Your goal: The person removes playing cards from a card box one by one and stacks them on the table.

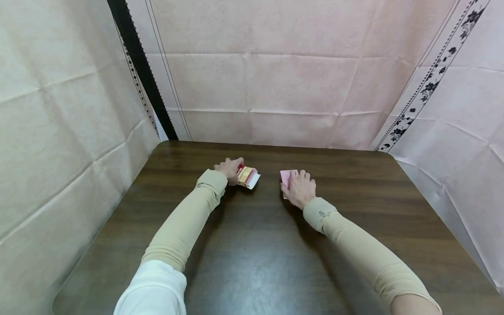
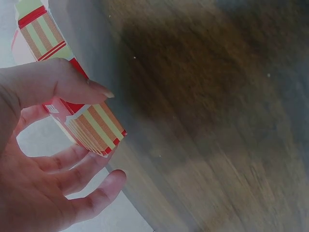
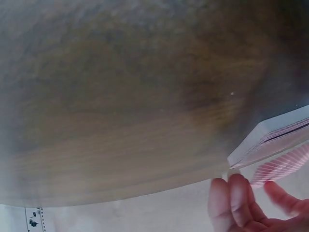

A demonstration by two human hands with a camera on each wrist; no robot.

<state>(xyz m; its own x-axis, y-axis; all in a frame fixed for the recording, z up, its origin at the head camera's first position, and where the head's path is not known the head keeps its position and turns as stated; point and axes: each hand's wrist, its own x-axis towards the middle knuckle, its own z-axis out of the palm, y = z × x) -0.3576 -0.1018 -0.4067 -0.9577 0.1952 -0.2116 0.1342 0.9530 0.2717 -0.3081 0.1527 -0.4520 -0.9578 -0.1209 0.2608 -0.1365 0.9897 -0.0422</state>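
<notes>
My left hand (image 1: 230, 169) grips a small red-and-yellow striped card box (image 1: 246, 176) above the far middle of the table. In the left wrist view, the thumb lies across one face of the box (image 2: 96, 121), with fingers curled behind it. A pale flap sticks out at the box's right end in the head view. To the right, my right hand (image 1: 301, 188) holds a stack of pink-patterned playing cards (image 1: 288, 176). From the right wrist, the white edge of the stack (image 3: 277, 129) shows beside the fingers (image 3: 239, 195). A gap separates the two hands.
Both hands are over the far part of a dark brown wooden table (image 1: 236, 245) with rounded corners. Pale creased cloth (image 1: 291, 87) hangs behind it and along both sides. A black strip (image 1: 143, 70) runs down the cloth at the back left.
</notes>
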